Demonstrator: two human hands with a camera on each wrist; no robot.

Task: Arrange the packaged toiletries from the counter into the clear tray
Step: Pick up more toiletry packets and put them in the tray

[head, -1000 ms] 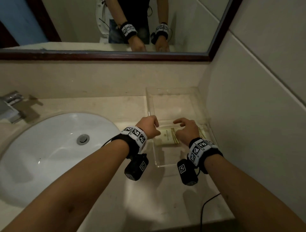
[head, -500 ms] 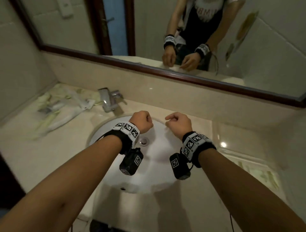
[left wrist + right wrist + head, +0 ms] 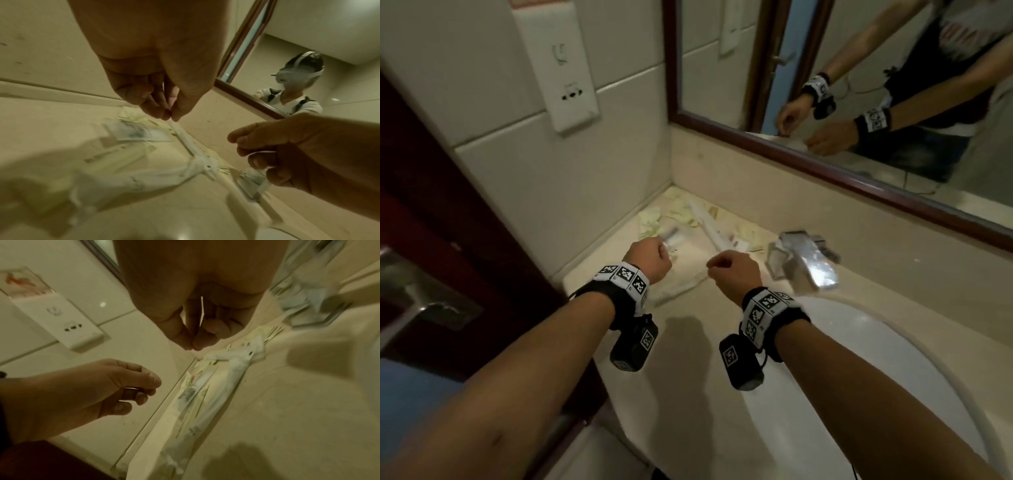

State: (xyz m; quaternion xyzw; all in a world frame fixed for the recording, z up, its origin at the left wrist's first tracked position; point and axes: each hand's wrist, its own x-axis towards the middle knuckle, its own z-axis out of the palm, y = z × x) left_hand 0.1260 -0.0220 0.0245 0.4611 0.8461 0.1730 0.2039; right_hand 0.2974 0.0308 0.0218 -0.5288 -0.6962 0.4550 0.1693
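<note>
- The left hand [image 3: 650, 255] hung over the near edge of the packaged toiletries [image 3: 688, 233], its fingers [image 3: 152, 104] curled loosely inward with thumb and fingertips almost meeting, holding nothing.
- The right hand [image 3: 734, 272] hovered just beside it, nearer the faucet [image 3: 803, 262]; its fingers [image 3: 205, 335] were likewise drawn in, thumb close against the forefinger, with nothing visibly held.
- Both forearms reached forward side by side, wrists raised above the counter [image 3: 698, 329], the hands apart from each other.
- The packets lay in a loose heap in the counter's back left corner, against the wall tiles [image 3: 599, 192] and the backsplash below the mirror [image 3: 859, 85]; a long white wrapper [image 3: 710, 228] lay slantwise across them.
- The heap was hemmed by the wall on the left and the faucet on the right; bare counter lay in front, running to the rim of the sink [image 3: 893, 394].
- The clear tray was out of view.
</note>
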